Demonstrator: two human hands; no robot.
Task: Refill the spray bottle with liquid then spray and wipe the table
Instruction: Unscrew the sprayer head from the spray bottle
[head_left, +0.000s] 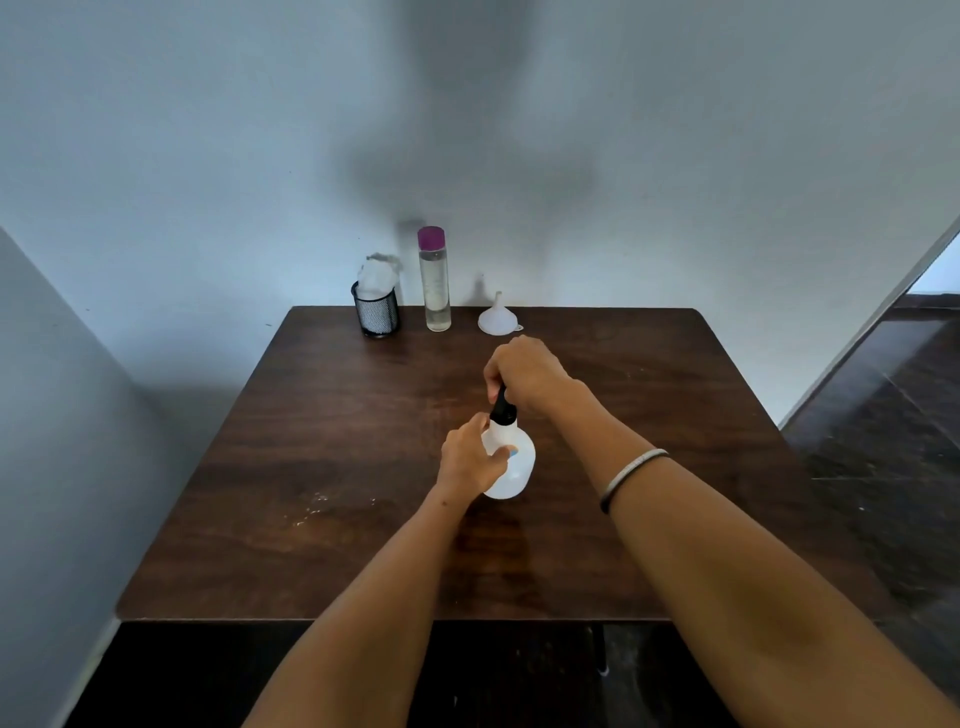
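A white spray bottle (514, 465) with a black spray head (503, 408) stands in the middle of the dark wooden table (332, 467). My left hand (470, 457) grips the bottle's round body from the left. My right hand (524, 374) is closed over the top of the black head, hiding most of it. At the table's far edge stand a tall clear bottle of liquid with a purple cap (434, 280), a white funnel (496, 317) lying mouth down, and a black mesh cup (376, 312) holding white crumpled cloth or tissue (376, 275).
The table sits against a pale wall, with another wall close on the left. Whitish specks (317, 506) mark the table's left front area. Dark floor (893, 415) lies to the right of the table.
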